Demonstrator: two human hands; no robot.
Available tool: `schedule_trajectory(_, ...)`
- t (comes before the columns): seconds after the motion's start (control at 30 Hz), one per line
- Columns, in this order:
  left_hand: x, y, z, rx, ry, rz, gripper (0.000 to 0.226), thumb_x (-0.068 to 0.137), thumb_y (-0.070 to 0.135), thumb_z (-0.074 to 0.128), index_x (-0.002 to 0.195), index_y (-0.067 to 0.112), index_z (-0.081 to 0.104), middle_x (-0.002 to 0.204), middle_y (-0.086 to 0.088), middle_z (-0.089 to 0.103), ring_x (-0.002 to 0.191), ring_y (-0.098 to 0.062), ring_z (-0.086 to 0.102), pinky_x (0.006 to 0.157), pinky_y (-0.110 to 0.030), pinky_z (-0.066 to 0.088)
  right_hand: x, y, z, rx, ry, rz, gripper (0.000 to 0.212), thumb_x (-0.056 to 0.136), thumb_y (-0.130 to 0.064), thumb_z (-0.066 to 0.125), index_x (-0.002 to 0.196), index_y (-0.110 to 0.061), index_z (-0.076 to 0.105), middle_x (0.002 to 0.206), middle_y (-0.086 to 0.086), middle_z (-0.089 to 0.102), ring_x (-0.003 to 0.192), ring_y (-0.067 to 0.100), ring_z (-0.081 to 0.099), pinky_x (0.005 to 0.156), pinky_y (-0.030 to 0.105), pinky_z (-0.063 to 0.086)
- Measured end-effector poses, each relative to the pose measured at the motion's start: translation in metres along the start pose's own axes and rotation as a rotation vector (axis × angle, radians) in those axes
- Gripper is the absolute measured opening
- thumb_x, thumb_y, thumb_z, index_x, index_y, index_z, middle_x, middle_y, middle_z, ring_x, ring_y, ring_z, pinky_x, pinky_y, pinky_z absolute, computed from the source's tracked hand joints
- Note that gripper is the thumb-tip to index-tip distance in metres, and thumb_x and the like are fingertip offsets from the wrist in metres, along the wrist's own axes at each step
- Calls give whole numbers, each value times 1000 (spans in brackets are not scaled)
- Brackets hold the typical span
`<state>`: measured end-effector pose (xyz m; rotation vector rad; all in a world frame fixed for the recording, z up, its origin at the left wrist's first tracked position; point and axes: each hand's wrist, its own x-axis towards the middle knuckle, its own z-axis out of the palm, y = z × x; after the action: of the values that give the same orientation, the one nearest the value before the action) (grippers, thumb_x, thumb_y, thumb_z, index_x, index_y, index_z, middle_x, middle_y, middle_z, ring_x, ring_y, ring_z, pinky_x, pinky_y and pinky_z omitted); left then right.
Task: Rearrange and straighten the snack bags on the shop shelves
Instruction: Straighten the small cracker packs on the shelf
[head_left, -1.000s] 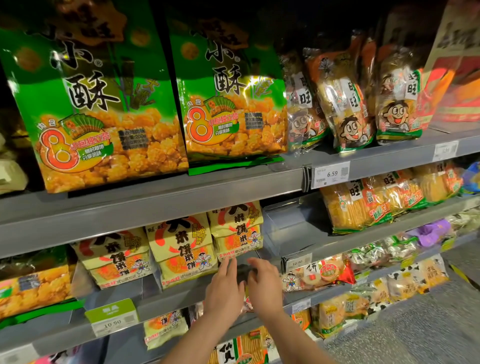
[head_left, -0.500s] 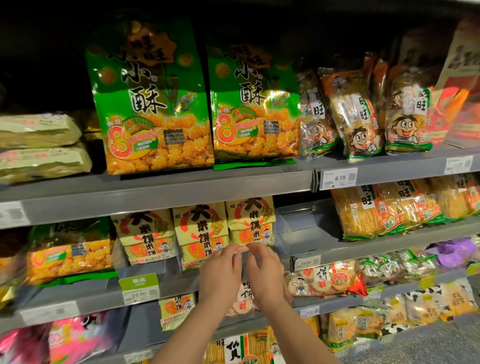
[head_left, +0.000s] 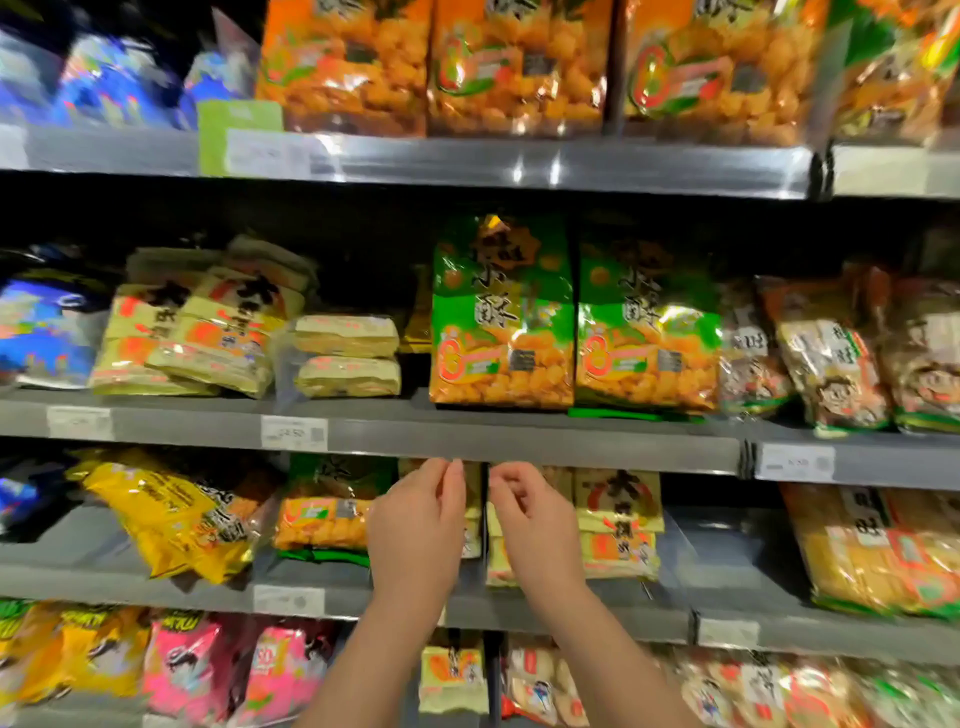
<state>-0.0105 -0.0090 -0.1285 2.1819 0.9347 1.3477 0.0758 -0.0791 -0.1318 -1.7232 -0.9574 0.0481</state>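
Observation:
My left hand (head_left: 415, 525) and my right hand (head_left: 537, 525) are raised side by side, a small gap between them, fingers loosely bent and holding nothing. They hover in front of the yellow rice-cracker packs (head_left: 618, 519), hiding the packs directly behind them. One shelf up, two green-and-orange puff bags (head_left: 501, 322) stand upright. Left of those, two pale yellow packs (head_left: 345, 356) lie stacked flat, and more yellow cracker packs (head_left: 208, 327) lean in a loose pile. A small green-and-orange bag (head_left: 324, 514) sits just left of my left hand.
Bright yellow bags (head_left: 166, 514) slump on the left of the hands' shelf. Cartoon-face cracker bags (head_left: 831, 364) fill the right of the middle shelf, orange bags (head_left: 514, 67) the top shelf, pink bags (head_left: 197, 670) the bottom. A grey shelf edge (head_left: 519, 441) runs just above my fingertips.
The view has tilted upward and shifted left, showing higher shelves. Both hands rose from the lower shelf to the yellow cracker row and parted slightly.

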Motion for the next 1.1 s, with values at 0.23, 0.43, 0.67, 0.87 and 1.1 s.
schedule_trajectory(0.23, 60, -75, -49, 171, 39, -32, 40, 91, 40, 35, 62, 18, 52, 52, 1, 53, 52, -18, 53, 56, -36, 42, 43, -54, 72, 61, -10, 132, 17, 92, -32, 51, 76, -27, 56, 76, -5, 65, 68, 11, 63, 68, 33, 51)
schedule_trajectory(0.43, 106, -129, -69, 329, 31, 18, 34, 84, 40, 42, 78, 20, 69, 75, -2, 68, 74, -29, 62, 60, -36, 43, 85, -84, 133, -241, 76, 43, 20, 94, -31, 45, 96, -25, 63, 88, -7, 61, 86, 16, 59, 71, 32, 49)
schedule_trajectory(0.67, 136, -144, -52, 277, -99, 215, 33, 85, 33, 49, 97, 13, 72, 106, -7, 68, 84, -24, 68, 64, -37, 53, 118, -74, 155, -778, 7, -112, 34, 98, -29, 34, 116, -27, 63, 148, -12, 35, 134, 18, 29, 104, 43, 25)
schedule_trajectory(0.87, 139, -149, -44, 122, -139, 153, 33, 90, 30, 54, 116, 11, 64, 138, -11, 48, 103, -26, 63, 82, -38, 50, 121, -77, 161, -866, -74, -101, 31, 97, -20, 36, 121, -23, 56, 138, -10, 44, 125, 18, 35, 96, 40, 27)
schedule_trajectory(1.1, 130, -148, -57, -15, 96, 128, 36, 82, 16, 64, 115, 6, 54, 115, -13, 53, 105, -28, 52, 86, -37, 43, 95, -77, 151, -772, 227, -187, 17, 89, -10, 50, 91, -20, 63, 98, -8, 62, 103, 19, 48, 92, 38, 29)
